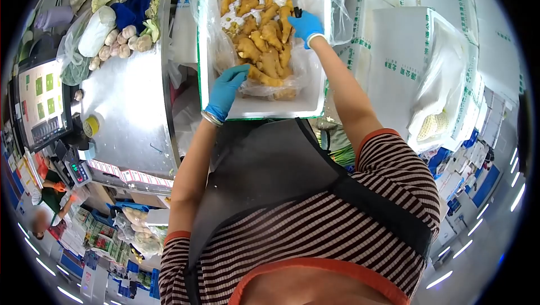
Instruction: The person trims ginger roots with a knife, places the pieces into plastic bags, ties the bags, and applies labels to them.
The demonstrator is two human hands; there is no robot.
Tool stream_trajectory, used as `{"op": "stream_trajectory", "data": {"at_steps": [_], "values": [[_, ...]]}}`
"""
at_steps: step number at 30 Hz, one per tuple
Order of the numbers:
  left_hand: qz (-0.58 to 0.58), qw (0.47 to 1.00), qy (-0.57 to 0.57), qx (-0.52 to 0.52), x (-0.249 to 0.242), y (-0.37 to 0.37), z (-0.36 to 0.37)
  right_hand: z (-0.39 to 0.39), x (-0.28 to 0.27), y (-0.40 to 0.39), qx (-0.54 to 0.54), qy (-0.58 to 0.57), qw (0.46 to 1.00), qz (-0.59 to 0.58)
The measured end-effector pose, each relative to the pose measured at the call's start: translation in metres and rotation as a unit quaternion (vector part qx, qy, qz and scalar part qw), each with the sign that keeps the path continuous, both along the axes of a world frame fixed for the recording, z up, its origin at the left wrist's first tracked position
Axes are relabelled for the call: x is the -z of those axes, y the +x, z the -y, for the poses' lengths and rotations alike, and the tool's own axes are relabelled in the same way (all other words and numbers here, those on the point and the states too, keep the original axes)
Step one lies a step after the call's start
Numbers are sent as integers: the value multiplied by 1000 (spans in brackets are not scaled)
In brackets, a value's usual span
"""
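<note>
A white foam box [264, 108] lined with clear plastic stands in front of me. Inside it lies a heap of ginger roots [270, 35], with crumpled whitish paper or netting among them at the left. My left hand [226, 92], in a blue glove, reaches over the near left part of the box. Its fingers are closed at the end of a ginger root [264, 78]. My right hand [307, 26], also blue-gloved, is closed around a black-handled tool [297, 11] at the heap's right side. What lies beyond the tool's handle is hard to make out.
To the left, a metal counter [129, 102] carries garlic bulbs [126, 41], a wrapped white vegetable [97, 30], a yellow tape roll [90, 126] and a screen [42, 100]. Foam boxes [394, 52] are stacked on the right. Another person [50, 206] is at the far lower left.
</note>
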State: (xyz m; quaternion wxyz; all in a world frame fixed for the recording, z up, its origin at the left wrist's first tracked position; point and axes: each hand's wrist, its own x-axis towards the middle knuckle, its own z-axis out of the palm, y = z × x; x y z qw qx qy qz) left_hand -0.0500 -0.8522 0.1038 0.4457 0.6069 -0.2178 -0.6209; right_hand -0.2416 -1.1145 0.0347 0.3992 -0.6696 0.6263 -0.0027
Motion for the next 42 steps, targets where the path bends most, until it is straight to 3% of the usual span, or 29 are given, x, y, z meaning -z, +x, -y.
{"op": "stream_trajectory", "data": {"at_steps": [3, 7, 8, 10, 12, 14, 16, 17, 20, 21, 23, 25, 27, 29, 30, 33, 35, 36, 37, 39, 40, 42], "values": [[52, 998, -31, 11, 5, -7, 5, -7, 25, 27, -57, 2, 985, -162], [15, 1000, 16, -15, -5, -10, 4, -3, 47, 51, -158, -11, 956, -247], [1, 1000, 21, -16, -5, -9, 3, 0, 44, 46, -86, 72, 979, -173], [-29, 999, 25, -24, -4, -2, 5, 14, 33, 35, 59, 225, 972, -19], [-68, 996, 39, -44, -12, 3, 14, 10, 41, 27, 16, 229, 969, 95], [-107, 987, 47, -108, -20, -1, 27, -20, -20, 30, -72, 197, 962, 173], [-147, 966, 48, -206, -27, -9, 44, -48, -97, 48, -147, 276, 929, 198], [-205, 961, 35, -183, -32, -4, 52, -46, -95, 50, -155, 326, 901, 241], [-259, 954, -19, -147, 4, 9, 46, -20, -42, 72, 14, 188, 949, 252], [-238, 959, 8, -151, -1, 14, 44, -10, -10, 83, 103, 164, 935, 296], [-212, 966, 22, -147, -3, 19, 34, 4, 15, 114, 116, 138, 950, 254], [-190, 969, 45, -154, -1, 22, 20, 10, 39, 159, 154, 130, 937, 285], [-173, 970, 61, -161, -8, 18, 10, 17, 39, 200, 234, 226, 911, 254], [-152, 972, 77, -159, -14, 11, 1, 30, 137, 234, 111, 129, 980, 101], [-147, 974, 83, -152, -13, 9, 0, 26, 110, 236, 58, 77, 995, 22], [-142, 976, 98, -134, -5, 4, -10, 28, 78, 216, 43, 101, 993, 33], [-140, 977, 91, -135, -8, 5, -8, 30, 80, 182, 163, 187, 949, 194], [-140, 977, 87, -138, -11, 5, -7, 20, 36, 157, 183, 246, 910, 280], [-154, 974, 81, -143, -15, 7, -4, 22, 54, 130, 107, 261, 906, 316], [-187, 969, 73, -146, -23, 11, 4, 3, 5, 88, 40, 304, 808, 502], [-214, 964, 60, -146, -22, 13, 8, -5, -16, 68, -3, 320, 796, 513], [-261, 956, 13, -135, -13, 14, 17, -27, -46, 42, 12, 325, 789, 521]]}}
